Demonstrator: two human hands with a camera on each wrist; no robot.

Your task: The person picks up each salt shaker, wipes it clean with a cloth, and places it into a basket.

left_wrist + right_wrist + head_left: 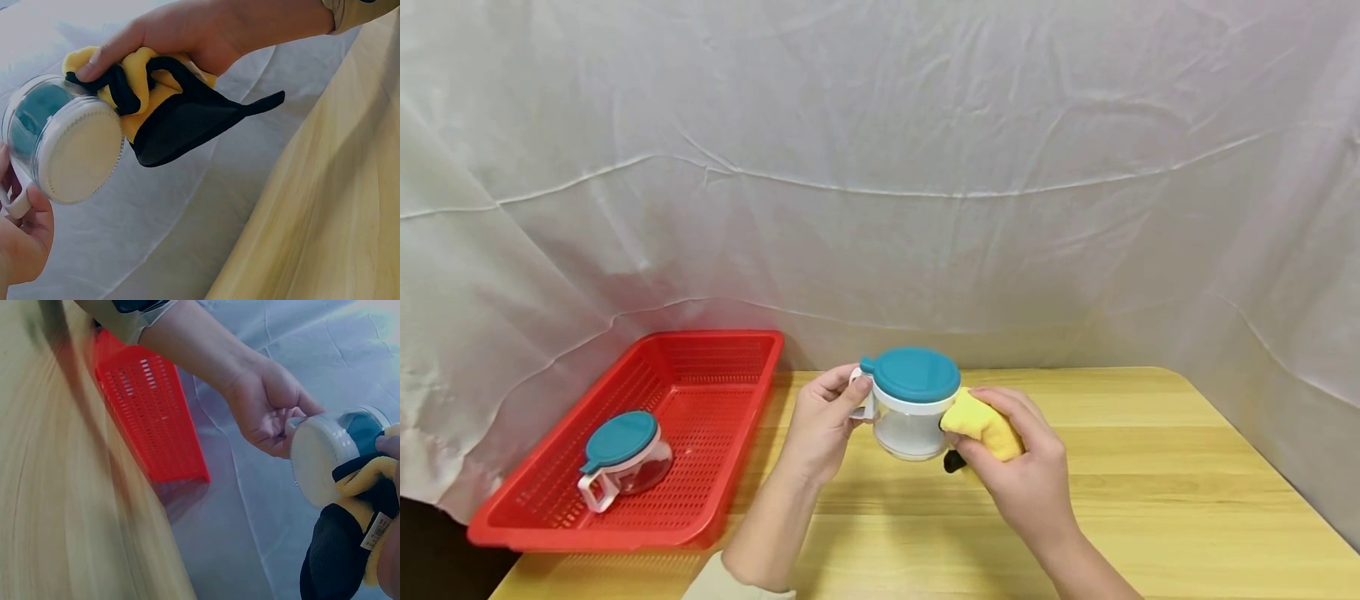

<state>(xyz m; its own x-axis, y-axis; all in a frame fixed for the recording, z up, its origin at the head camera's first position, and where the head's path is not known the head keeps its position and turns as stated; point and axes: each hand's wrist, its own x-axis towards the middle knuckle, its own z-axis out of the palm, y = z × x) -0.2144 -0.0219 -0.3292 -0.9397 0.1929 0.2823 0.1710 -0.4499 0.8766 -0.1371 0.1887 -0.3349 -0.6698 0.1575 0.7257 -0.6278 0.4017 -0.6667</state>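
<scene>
A clear jar [910,429] with a teal lid and a white side handle is held up over the table. My left hand [823,425] grips it by that handle, the thumb lying on top. In my right hand [1026,467] is a bunched yellow and black cloth [981,423], which touches the jar's right side. The left wrist view shows the cloth [169,115] hanging in folds below the right hand, with a black end dangling. A whitish round base [315,462] of the jar faces the right wrist camera.
A red perforated basket [752,417] stands on the left of the wooden table [1150,500]. Inside it lies a second handled jar [625,450] with a teal lid, tilted. Pale fabric [880,250] hangs behind the table and along its sides.
</scene>
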